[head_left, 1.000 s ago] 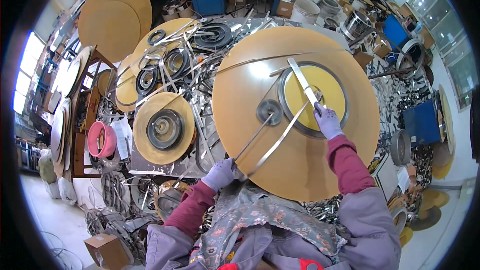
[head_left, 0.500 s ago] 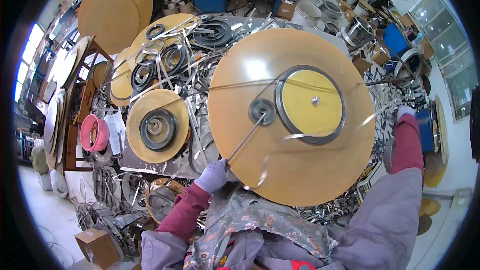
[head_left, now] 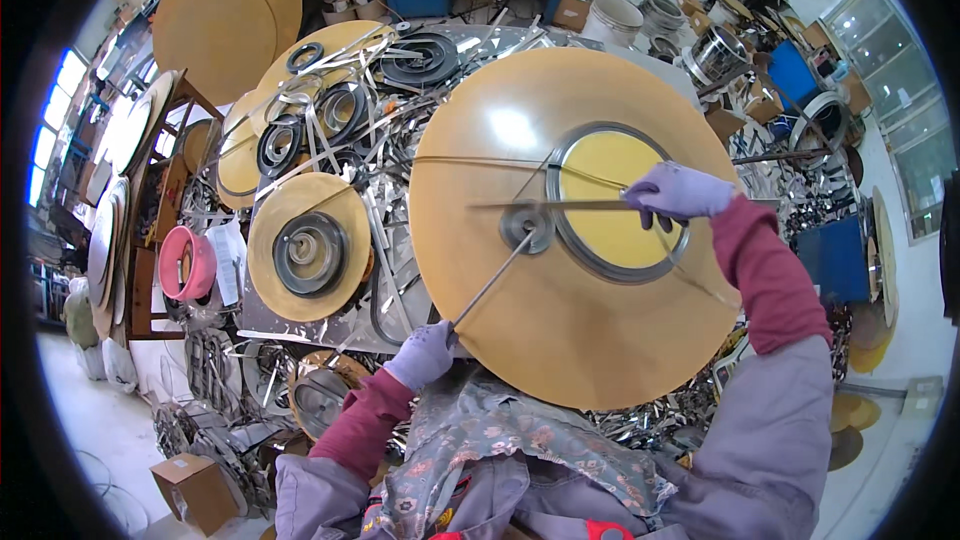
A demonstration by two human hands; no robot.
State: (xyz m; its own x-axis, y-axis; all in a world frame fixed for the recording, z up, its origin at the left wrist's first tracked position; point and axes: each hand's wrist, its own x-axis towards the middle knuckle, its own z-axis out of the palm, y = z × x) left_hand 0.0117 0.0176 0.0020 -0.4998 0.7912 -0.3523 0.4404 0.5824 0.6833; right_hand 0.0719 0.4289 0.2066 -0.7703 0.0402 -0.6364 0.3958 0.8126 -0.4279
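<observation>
A large round tan board point(head_left: 480, 320) spreads in front of me, bearing a yellow disc point(head_left: 600, 225) with a grey metal ring point(head_left: 625, 272) round it. To the left of that ring lies a small grey wheel point(head_left: 513, 230). My left hand point(head_left: 422, 355), in a lavender glove, is closed round a thin metal rod point(head_left: 490, 283) at the board's near-left edge. The rod's far end meets the small wheel. My right hand point(head_left: 680, 192), gloved alike, is over the yellow disc. Its fingers are closed on a flat strip point(head_left: 570, 205) that reaches left across the board, slightly blurred.
Left of the board, a smaller tan disc point(head_left: 265, 270) carries a coiled metal band point(head_left: 335, 265). Metal strips and dark rings point(head_left: 418, 60) litter the grey table beyond. A pink basin point(head_left: 200, 265) stands further left. Scrap strips point(head_left: 815, 210) are heaped at the right.
My right hand has come from the scrap heap at the far right to over the yellow disc, now with a strip in it. My left hand stays on the rod.
</observation>
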